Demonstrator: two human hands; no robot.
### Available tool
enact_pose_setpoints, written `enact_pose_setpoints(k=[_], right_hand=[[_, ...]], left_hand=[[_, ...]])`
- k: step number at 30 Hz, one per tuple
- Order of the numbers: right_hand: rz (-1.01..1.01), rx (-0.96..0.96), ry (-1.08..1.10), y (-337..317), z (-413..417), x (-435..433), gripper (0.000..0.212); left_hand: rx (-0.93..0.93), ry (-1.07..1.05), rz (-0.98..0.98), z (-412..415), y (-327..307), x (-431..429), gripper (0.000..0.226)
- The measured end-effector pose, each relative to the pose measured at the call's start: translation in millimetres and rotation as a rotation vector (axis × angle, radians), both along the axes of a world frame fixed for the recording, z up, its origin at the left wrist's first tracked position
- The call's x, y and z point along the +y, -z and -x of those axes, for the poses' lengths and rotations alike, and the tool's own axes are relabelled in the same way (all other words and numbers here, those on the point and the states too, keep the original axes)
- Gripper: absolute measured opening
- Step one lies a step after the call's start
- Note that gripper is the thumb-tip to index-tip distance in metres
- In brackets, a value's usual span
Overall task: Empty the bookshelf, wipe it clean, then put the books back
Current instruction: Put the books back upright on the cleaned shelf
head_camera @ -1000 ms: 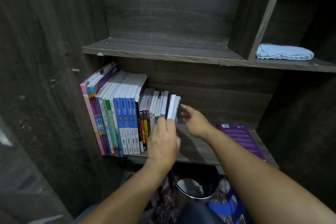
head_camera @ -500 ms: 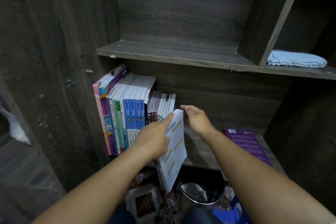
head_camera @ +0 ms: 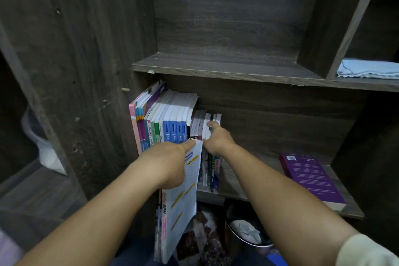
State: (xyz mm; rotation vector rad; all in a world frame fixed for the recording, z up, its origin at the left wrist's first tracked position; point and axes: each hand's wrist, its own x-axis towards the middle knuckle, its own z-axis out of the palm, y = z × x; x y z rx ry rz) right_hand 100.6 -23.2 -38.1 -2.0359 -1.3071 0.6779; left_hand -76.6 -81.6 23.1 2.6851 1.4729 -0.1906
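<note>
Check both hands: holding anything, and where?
Left hand grips white book by its upper edge; right hand curls over tops of end books.

Legible text, head view.

- White book (head_camera: 183,201), gripped by left hand (head_camera: 170,164): spine reads "SPM" in black capitals, running lengthwise. Pink lettering below it is blurred. Cover has yellow bars with small print, not legible.
- Shelved row, green-and-pink spine (head_camera: 150,136): reads "ANJAKAN", then a word starting "P"; rest cut off by the hand.
- Blue spines (head_camera: 173,134): white lettering, possibly "fokus", uncertain.
- Short books (head_camera: 207,129), tops held by right hand (head_camera: 217,139): spine print blurred.
- Purple book (head_camera: 313,179), flat on the shelf (head_camera: 354,210): barcode at top corner, digits unreadable. White paragraphs too small to read.
</note>
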Motion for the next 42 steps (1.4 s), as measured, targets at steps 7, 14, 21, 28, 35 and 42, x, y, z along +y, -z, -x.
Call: enact_pose_setpoints(k=[7, 14, 21, 28, 35, 42], right_hand=[[0.060, -0.172, 0.180, -2, -18, -13, 0.096], [0.029, -0.234, 0.285, 1, -46, -32, 0.085], [0.069, -0.291, 0.226, 5, -53, -40, 0.089], [0.047, -0.310, 0.158, 8, -46, -36, 0.090], [0.073, -0.323, 0.091, 5, -38, -32, 0.089], [0.119, -0.313, 0.014, 1, -40, -27, 0.094]], left_hand=[[-0.079, 0.000, 0.044, -5, 0, 7, 0.079], [-0.172, 0.035, 0.063, -40, 4, 15, 0.077], [-0.205, -0.100, -0.103, -86, 31, 45, 0.086], [-0.277, -0.244, -0.193, -117, 67, 55, 0.082], [-0.578, -0.341, -0.209, -122, 75, 54, 0.078], [-0.646, -0.283, -0.215, -84, 84, 52, 0.055]])
